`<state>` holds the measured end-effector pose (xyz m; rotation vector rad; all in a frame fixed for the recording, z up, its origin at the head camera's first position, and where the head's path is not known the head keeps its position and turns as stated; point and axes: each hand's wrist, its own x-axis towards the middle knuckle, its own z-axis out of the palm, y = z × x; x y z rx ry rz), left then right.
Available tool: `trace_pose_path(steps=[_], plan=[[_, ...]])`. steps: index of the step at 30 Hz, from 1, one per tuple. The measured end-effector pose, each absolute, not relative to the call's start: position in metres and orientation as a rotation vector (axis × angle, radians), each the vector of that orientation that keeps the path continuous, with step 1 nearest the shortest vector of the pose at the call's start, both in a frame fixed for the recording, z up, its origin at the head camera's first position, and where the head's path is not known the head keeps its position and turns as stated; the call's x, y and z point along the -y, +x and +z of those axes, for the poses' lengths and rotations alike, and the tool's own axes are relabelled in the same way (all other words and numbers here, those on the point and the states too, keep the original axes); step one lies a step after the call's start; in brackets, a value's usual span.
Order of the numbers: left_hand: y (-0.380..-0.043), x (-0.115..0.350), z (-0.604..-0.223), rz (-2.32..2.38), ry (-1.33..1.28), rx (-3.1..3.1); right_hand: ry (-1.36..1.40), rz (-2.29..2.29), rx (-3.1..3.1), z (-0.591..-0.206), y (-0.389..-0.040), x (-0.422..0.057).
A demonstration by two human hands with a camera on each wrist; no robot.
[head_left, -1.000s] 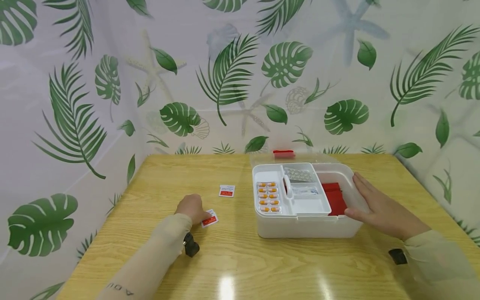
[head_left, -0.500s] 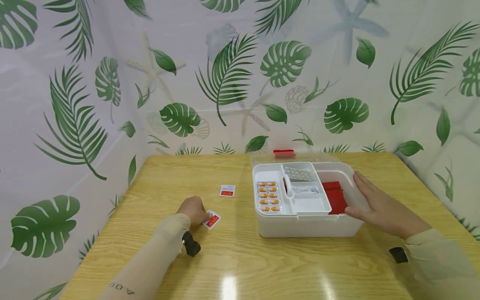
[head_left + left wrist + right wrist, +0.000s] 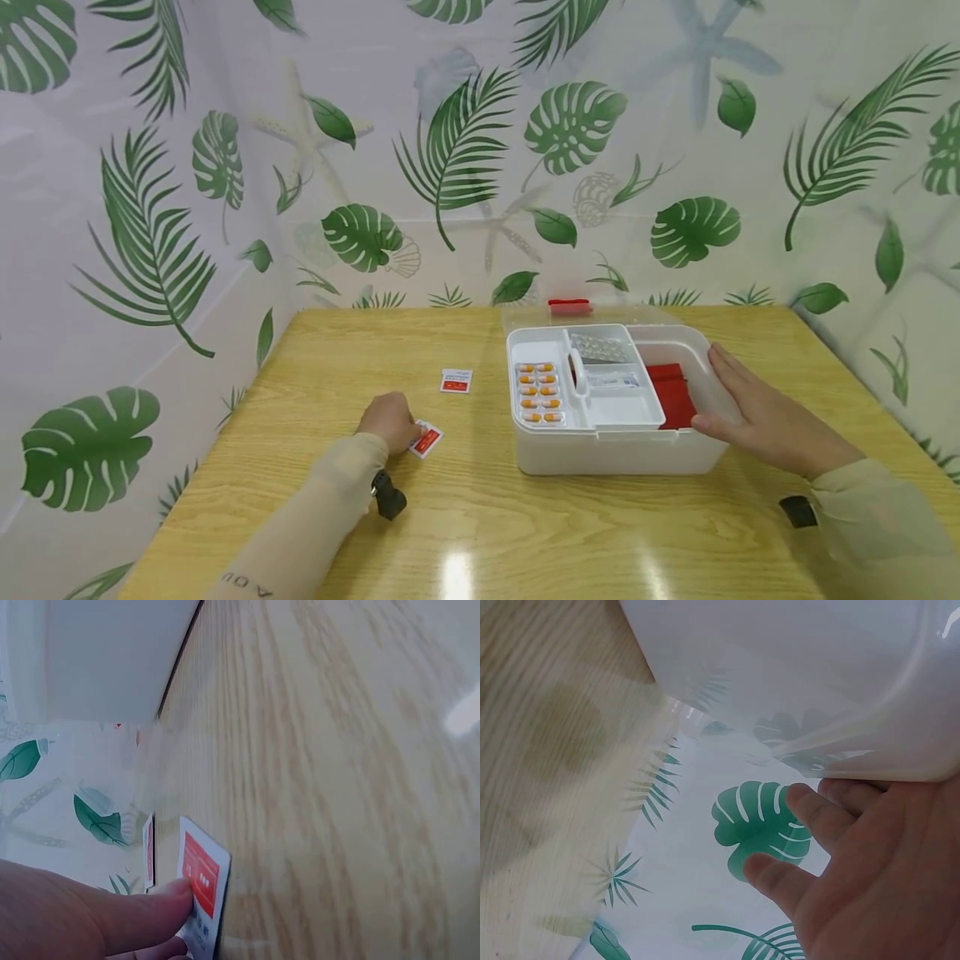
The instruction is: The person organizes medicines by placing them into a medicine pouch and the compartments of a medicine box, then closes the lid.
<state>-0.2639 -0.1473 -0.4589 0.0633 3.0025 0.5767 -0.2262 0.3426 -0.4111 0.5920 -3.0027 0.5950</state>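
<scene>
My left hand (image 3: 390,421) is low over the table, left of the box, pinching the near edge of a small square white-and-red sachet (image 3: 426,439). In the left wrist view the thumb (image 3: 169,907) lies across the printed face of this sachet (image 3: 202,881), and the other fingers are partly hidden behind it. A matching sachet (image 3: 456,382) lies flat a little farther back. My right hand (image 3: 765,421) rests against the right end of a white plastic medicine box (image 3: 622,456), thumb at the front rim. The right wrist view shows its fingers (image 3: 829,817) extended alongside the box wall.
The box's clear lid (image 3: 637,316) with a red latch is tipped back behind it. Its white tray (image 3: 622,412) holds an orange-and-white capsule blister (image 3: 540,392), a silver tablet blister (image 3: 600,348) and a clear packet (image 3: 611,381). A red item (image 3: 670,396) sits in the open right section.
The sachet under my left hand has turned slightly and shifted a little to the right with the fingers. My right hand has stayed on the box.
</scene>
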Motion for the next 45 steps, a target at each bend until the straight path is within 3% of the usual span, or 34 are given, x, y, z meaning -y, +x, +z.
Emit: trace_pose_path(steps=[13,21,32,45], plan=[[-0.259,0.144,-0.466,0.608,0.161,-3.004,0.585,0.610,2.992,-0.411,-0.226,-0.345],[-0.256,0.140,-0.465,0.880,0.244,-3.014,0.594,0.625,2.980,-0.412,-0.225,-0.344],[-0.265,0.139,-0.463,1.145,0.150,-2.995,0.593,0.602,2.987,-0.412,-0.225,-0.344],[-0.257,0.113,-0.396,1.768,0.255,-2.676,0.601,0.607,3.003,-0.410,-0.225,-0.344]])
